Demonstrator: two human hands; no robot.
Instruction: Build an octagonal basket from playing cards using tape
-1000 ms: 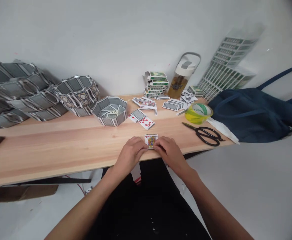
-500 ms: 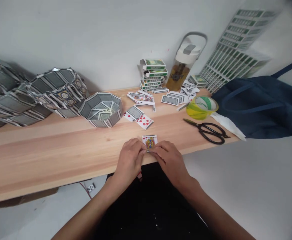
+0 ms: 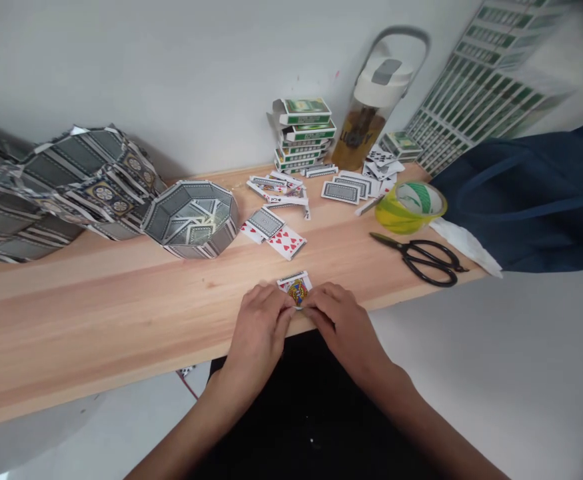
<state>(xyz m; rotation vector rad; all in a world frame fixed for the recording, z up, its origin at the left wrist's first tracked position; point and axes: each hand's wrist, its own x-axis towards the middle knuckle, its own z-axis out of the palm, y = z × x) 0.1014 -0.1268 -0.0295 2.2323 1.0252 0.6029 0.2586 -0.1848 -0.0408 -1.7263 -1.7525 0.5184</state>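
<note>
A face playing card [image 3: 297,291] lies at the front edge of the wooden table, its far edge folded up into a white strip. My left hand [image 3: 261,320] pinches its near edge from the left, and my right hand [image 3: 338,323] pinches the same edge from the right. The fingertips of both hands almost meet and hide part of that edge. Beyond them lie a hearts card [image 3: 287,241] and a face-down card [image 3: 266,223]. Folded cards [image 3: 278,188] are heaped farther back.
On the left stand an octagonal card bowl [image 3: 194,220] and larger card baskets [image 3: 91,180]. Card boxes [image 3: 304,133], a bottle [image 3: 366,113], yellow tape [image 3: 406,208], black scissors [image 3: 421,257] and a dark blue bag [image 3: 531,200] are at the back and right of the table [image 3: 96,320].
The view has shifted slightly. The card in my hands is tilted a little more, and both hands still pinch its near edge.
</note>
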